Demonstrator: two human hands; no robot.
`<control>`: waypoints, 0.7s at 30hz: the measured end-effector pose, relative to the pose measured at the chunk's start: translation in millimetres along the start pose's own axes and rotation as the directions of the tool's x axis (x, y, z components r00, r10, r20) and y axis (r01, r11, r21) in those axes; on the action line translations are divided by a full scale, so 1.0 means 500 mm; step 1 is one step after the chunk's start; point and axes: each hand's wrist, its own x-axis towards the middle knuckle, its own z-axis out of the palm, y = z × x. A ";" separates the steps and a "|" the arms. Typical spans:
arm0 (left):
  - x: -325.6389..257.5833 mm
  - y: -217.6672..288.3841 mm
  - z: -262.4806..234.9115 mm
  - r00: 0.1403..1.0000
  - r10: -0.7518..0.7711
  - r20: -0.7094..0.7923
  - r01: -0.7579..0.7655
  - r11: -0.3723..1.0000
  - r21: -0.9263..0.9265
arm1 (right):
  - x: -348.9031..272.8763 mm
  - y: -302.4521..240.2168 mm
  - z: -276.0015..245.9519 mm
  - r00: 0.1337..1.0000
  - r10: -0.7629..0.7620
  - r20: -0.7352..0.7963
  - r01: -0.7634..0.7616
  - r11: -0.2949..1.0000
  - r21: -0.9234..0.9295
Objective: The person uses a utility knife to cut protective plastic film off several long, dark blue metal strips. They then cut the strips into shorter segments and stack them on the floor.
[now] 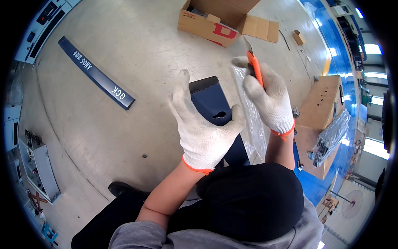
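My left hand (pixel 207 133), in a white knit glove with an orange cuff, is closed over a long dark blue panel (pixel 209 106). Its thumb rests on the right edge, and a keyhole-shaped cutout shows beside it. The panel's far end has a blackish strip, while its near end runs down past my knee. Raised to the right, my right hand (pixel 268 89), gloved the same way, grips an orange utility knife (pixel 255 68) with its blade pointing up and away. Clear plastic wrap (pixel 253 112) lies between the two hands, right of the panel.
Another dark panel with white lettering (pixel 95 72) lies on the floor at the left. An open cardboard box (pixel 207 27) stands ahead. To the right is a larger carton (pixel 319 103) with a plastic-wrapped bundle (pixel 331 135) on it. A metal cabinet (pixel 43 170) is far left.
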 end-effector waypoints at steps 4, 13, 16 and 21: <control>0.000 -0.007 0.000 1.000 -0.020 -0.002 0.020 0.999 -0.035 | 0.017 -0.036 0.009 0.974 0.081 0.213 -0.120 0.977 0.178; 0.002 -0.025 0.009 0.999 0.031 -0.021 -0.032 0.999 -0.042 | 0.044 -0.012 0.025 0.970 -0.146 0.194 0.124 0.984 0.126; -0.001 -0.036 0.009 0.999 -0.029 0.020 0.030 0.998 -0.050 | 0.068 0.017 0.033 0.908 -0.380 0.175 0.397 0.915 -0.072; 0.015 -0.041 0.005 0.969 -0.225 0.103 0.228 0.974 -0.011 | 0.101 0.040 0.079 0.900 -0.374 0.221 0.392 0.919 -0.042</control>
